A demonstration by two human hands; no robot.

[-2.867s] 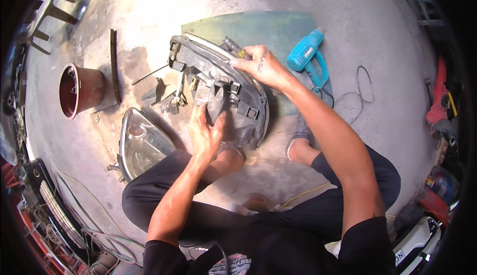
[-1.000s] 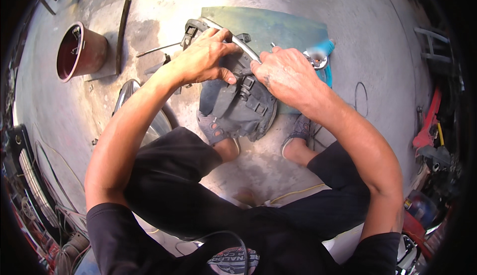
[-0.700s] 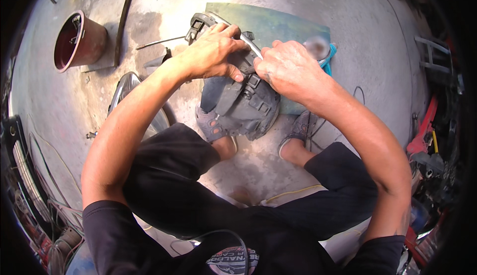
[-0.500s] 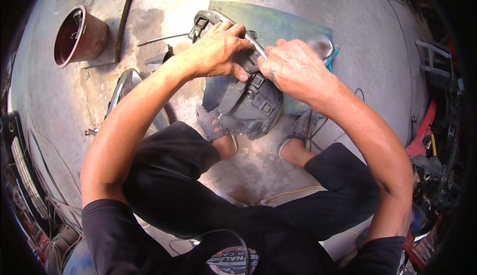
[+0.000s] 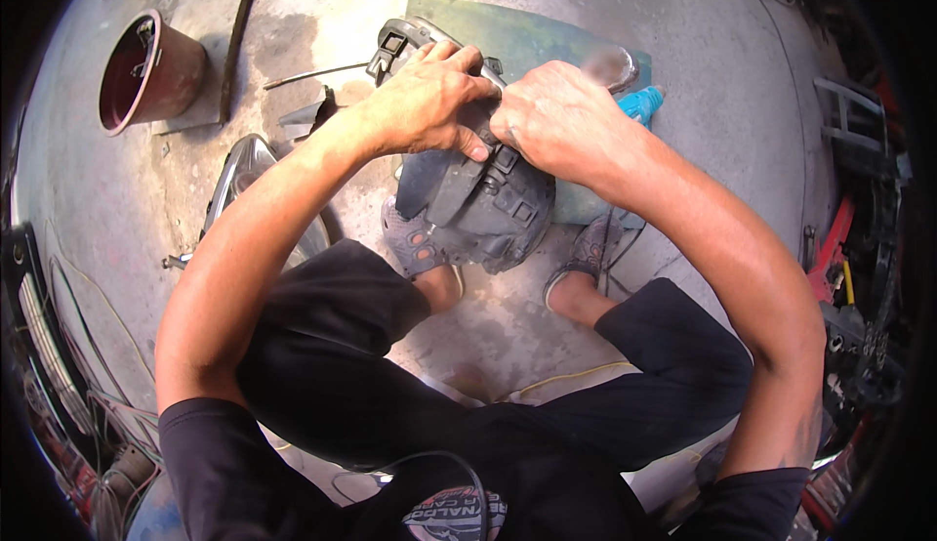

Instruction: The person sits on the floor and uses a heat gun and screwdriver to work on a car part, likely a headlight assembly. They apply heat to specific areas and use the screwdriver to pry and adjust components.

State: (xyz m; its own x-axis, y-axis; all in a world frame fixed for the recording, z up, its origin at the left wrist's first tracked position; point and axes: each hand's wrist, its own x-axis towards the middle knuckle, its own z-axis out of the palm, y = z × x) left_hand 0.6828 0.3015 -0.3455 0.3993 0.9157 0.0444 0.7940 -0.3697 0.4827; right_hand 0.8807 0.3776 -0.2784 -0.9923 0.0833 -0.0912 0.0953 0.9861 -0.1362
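Lamp housing [image 5: 500, 217], black plastic, ribbed and clipped, which I see tilted just ahead of the person's two shoes [image 5: 408, 233], upper end overlapping a greenish sheet [image 5: 508, 28]; left hand [image 5: 436, 102], partly closed, fingers draped over the upper rim, thumb against the back, holding the housing; right hand [image 5: 551, 116], curled into a fist at the same rim, inner side hidden, so I cannot tell what it grips; round silvery object [image 5: 617, 70], blurred, just beyond the right knuckles; heat gun [image 5: 644, 104], blue, beside the right wrist; slim rod [image 5: 314, 77], left of the housing; second lamp [image 5: 251, 162], clear-lensed, partly behind the left forearm; bucket [image 5: 179, 77], reddish brown, well apart at left, dark bar [image 5: 237, 53] near it
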